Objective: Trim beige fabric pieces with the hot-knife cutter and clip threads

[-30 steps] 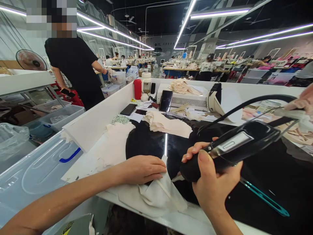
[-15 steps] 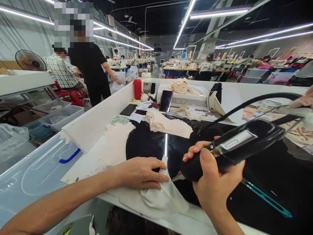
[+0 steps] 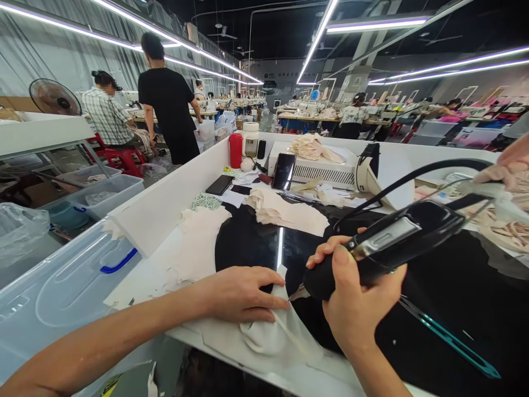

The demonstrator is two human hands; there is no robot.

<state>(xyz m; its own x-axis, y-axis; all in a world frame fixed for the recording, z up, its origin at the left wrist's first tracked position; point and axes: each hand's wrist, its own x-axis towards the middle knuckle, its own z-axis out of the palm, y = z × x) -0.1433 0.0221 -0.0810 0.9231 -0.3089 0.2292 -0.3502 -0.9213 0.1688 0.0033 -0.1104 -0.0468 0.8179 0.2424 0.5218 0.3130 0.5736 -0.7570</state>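
My left hand (image 3: 242, 292) lies spread on a pale cream cloth (image 3: 268, 336) at the near table edge, fingers apart and pressing it down. My right hand (image 3: 357, 292) is wrapped round a black handheld tool (image 3: 388, 237) with a silver plate and a black cable. The tool's rounded end is just right of the left fingertips, above the black glossy surface (image 3: 252, 248). A stack of cream cut pieces (image 3: 285, 209) sits behind, and another cream piece (image 3: 202, 237) is at the left. A teal-handled tool (image 3: 458, 344) lies at the right.
Phones (image 3: 219, 184), a red cup (image 3: 235, 150), a jar and a white box (image 3: 314, 165) stand along the back. At the right edge another person's hand (image 3: 508, 165) holds something pale near the cable. A clear plastic bin (image 3: 61, 309) is at the left; people work beyond.
The black tool and my right hand have shifted slightly left. The other person's hand at the right has moved down a little. The standing person in black has turned away.
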